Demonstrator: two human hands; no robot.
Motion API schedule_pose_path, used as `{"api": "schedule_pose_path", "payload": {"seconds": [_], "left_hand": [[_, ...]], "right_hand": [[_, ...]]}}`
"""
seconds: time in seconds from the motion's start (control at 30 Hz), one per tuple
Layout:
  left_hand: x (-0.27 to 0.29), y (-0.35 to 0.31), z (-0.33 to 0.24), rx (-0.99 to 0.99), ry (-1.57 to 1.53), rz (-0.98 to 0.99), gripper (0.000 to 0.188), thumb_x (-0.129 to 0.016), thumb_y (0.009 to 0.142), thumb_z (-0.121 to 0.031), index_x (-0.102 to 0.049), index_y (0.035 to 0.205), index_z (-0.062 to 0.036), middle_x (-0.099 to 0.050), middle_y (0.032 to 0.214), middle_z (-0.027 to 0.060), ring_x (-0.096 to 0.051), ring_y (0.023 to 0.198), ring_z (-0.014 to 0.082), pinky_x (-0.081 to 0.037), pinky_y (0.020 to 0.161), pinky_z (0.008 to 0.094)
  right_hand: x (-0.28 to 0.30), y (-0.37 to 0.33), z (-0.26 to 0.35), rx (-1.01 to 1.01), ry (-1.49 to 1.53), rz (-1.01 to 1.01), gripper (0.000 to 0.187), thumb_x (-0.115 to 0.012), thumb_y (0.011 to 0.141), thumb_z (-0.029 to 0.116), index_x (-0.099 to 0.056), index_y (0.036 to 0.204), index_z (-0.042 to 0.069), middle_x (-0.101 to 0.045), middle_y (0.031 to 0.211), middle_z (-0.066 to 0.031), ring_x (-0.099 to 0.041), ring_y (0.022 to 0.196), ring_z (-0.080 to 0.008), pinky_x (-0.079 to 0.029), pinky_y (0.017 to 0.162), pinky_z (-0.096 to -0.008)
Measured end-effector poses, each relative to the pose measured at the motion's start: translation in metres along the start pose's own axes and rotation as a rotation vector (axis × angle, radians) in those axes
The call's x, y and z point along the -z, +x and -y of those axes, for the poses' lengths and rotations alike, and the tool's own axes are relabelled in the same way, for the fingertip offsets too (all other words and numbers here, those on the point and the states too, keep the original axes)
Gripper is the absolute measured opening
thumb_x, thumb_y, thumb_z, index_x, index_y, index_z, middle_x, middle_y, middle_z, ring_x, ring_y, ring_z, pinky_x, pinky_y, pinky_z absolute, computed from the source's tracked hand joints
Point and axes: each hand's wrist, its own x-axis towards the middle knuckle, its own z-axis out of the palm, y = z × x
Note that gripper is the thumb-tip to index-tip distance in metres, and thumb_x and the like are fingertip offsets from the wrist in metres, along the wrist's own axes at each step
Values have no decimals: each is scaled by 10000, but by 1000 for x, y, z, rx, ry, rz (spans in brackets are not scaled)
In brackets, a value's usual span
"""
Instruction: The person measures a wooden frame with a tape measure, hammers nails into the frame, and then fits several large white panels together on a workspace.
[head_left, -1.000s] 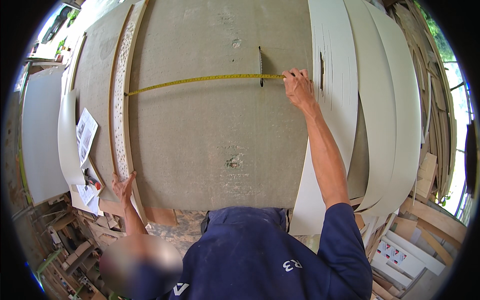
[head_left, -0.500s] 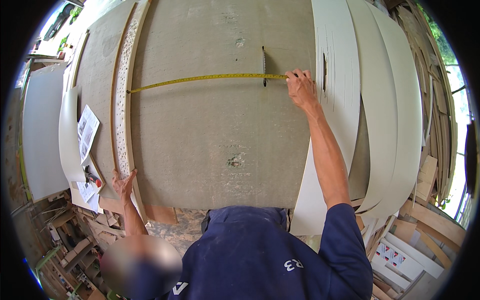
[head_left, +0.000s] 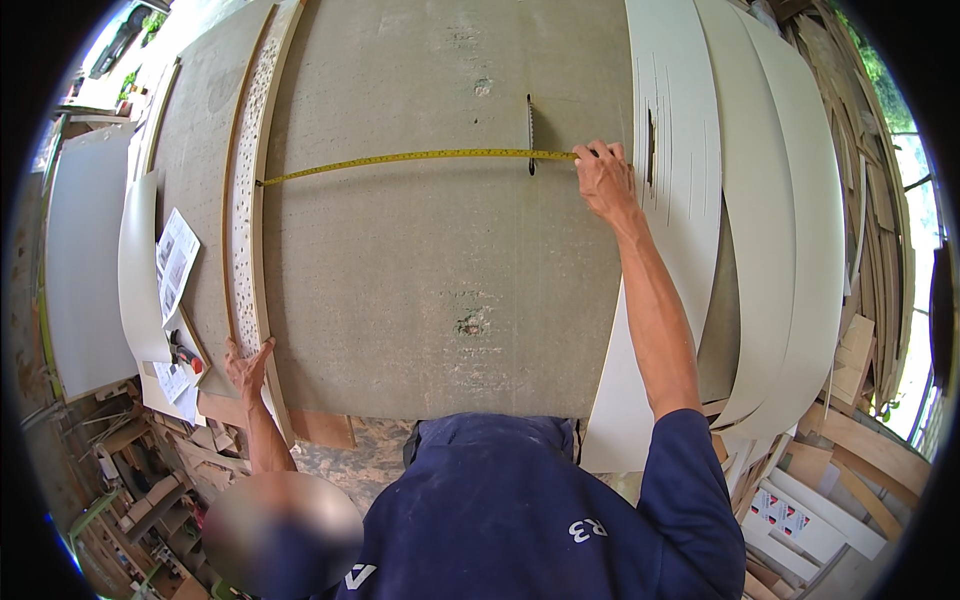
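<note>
A yellow tape measure (head_left: 400, 157) stretches across a grey-brown saw table (head_left: 400, 240). Its left end meets the edge of a long speckled rail (head_left: 252, 170). At the tape's right end, my right hand (head_left: 606, 183) is closed round it; the case is mostly hidden by the fingers. Just left of that hand a toothed saw blade (head_left: 531, 115) stands up through the table, with the tape crossing it. My left hand (head_left: 247, 366) grips the near end of the rail, thumb on one side and fingers on the other.
White panels (head_left: 760, 200) lie along the right, the nearest with a dark slot and thin cuts. Printed papers (head_left: 176, 262) and a red-and-black tool (head_left: 186, 358) rest at the left. Wood offcuts (head_left: 150, 500) crowd the lower left; stacked boards (head_left: 870, 170) line the far right.
</note>
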Motion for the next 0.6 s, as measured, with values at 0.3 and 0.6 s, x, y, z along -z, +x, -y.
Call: {"api": "schedule_pose_path", "payload": {"seconds": [0.3, 0.6], "left_hand": [[-1, 0, -1, 11, 22, 0, 1200, -785, 605, -616, -290, 1501, 11, -426, 1408, 317, -395, 1322, 429, -330, 1099, 452], [-6, 3, 3, -23, 61, -35, 1178, -784, 615, -610, -311, 1488, 24, -457, 1369, 327, -408, 1304, 433, -332, 1093, 451]], "right_hand": [[-4, 0, -3, 9, -9, -17, 211, -514, 971, 191, -649, 1095, 85, -612, 1106, -95, -518, 1079, -308, -491, 835, -546], [-6, -1, -4, 4, -12, -12, 213, -514, 971, 196, -647, 1098, 88, -610, 1108, -98, -519, 1087, -305, -502, 828, -549]]}}
